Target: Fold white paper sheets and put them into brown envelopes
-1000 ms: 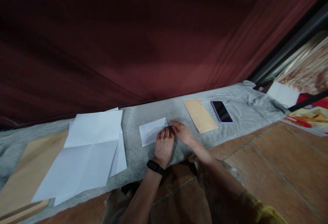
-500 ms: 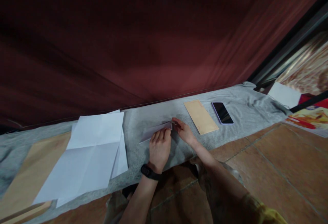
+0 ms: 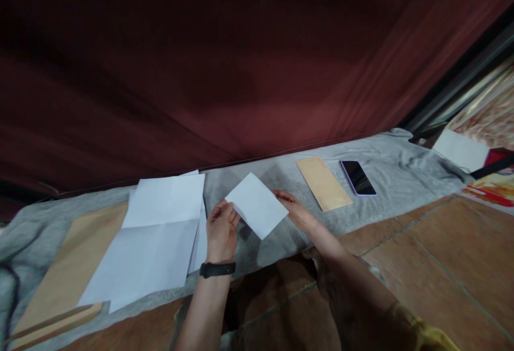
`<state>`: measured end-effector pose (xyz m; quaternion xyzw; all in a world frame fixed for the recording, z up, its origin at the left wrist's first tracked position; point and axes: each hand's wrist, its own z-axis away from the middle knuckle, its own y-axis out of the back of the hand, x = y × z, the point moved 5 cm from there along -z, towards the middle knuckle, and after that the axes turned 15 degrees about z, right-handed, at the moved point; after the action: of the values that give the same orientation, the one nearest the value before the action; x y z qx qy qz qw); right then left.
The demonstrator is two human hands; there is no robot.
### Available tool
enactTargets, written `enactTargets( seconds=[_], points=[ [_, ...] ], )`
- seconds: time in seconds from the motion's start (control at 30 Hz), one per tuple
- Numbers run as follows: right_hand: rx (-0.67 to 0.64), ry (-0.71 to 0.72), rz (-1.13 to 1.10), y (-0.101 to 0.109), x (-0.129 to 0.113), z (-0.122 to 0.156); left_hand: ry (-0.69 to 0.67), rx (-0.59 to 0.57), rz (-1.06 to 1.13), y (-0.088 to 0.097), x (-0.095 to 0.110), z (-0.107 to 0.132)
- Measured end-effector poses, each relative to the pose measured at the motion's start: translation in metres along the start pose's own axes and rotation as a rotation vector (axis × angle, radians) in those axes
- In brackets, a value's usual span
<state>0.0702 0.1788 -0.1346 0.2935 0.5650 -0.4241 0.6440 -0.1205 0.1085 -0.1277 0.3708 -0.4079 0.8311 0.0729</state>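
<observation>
A folded sheet of white paper (image 3: 257, 205) is tilted up above the grey cloth, its broad face toward me. My left hand (image 3: 221, 229), with a black band on the wrist, pinches its left corner. At the paper's right edge is my right hand (image 3: 294, 209); its fingertips reach behind the edge and are partly hidden, closed on the paper. Just right of that hand lies a small tan envelope (image 3: 324, 184). Left of my left hand, several larger white sheets (image 3: 160, 228) with fold creases lie overlapped.
A phone (image 3: 358, 178) with a purple case lies beyond the envelope. Under the white sheets is a large brown envelope (image 3: 68, 265). Grey cloth (image 3: 393, 163) covers the narrow surface, with a dark red curtain (image 3: 257, 72) behind and floor tiles (image 3: 437, 249) in front.
The folded paper, earlier low and nearly edge-on under my hands, is now raised and turned to show its broad face. My left hand has moved left, so my hands are farther apart.
</observation>
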Motion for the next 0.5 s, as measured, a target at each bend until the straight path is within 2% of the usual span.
enactTargets(
  seconds=[0.13,0.27,0.4,0.5],
  points=[
    [-0.009,-0.034,0.041,0.002,0.008,-0.002,0.037,0.055,-0.005,0.012,-0.014,-0.004],
    [0.022,-0.092,0.196,0.011,0.023,-0.006,0.047,0.053,-0.05,0.016,-0.024,-0.004],
    [0.036,-0.09,0.318,0.022,0.033,-0.012,0.092,-0.023,-0.141,0.011,-0.025,-0.001],
    [-0.033,-0.081,0.329,0.026,0.035,-0.011,0.06,-0.149,-0.338,0.005,-0.021,-0.001]
  ],
)
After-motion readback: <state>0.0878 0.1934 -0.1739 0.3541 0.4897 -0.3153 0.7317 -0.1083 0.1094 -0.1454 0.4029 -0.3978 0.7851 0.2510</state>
